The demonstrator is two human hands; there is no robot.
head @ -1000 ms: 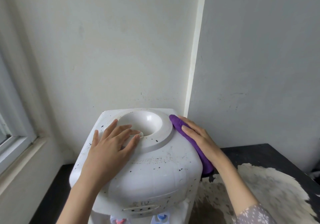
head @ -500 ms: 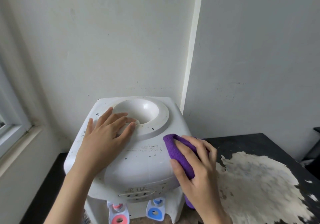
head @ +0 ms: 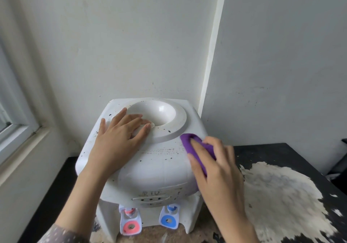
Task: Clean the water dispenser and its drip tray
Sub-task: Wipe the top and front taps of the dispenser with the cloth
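Dispenser (head: pixel 150 167): hard, light plastic, likely to slide; we brace its top with the left hand (head: pixel 116 141), fingers straight and flat. Cloth (head: pixel 197 148): soft, pinched in the right hand (head: pixel 216 167).

light: soft, even daylight, source looks like window (head: pixel 11 122) at left | shadows: faint, no hard edges | glare: small highlight in dispenser bowl (head: pixel 161 109) | blur: right hand (head: pixel 221 175) slightly smeared | distortion: wide-angle bend, wall corner (head: pixel 212 55) leaning | exposure: fine

Home corner — window (head: pixel 13 130), plain walls (head: pixel 131 45)
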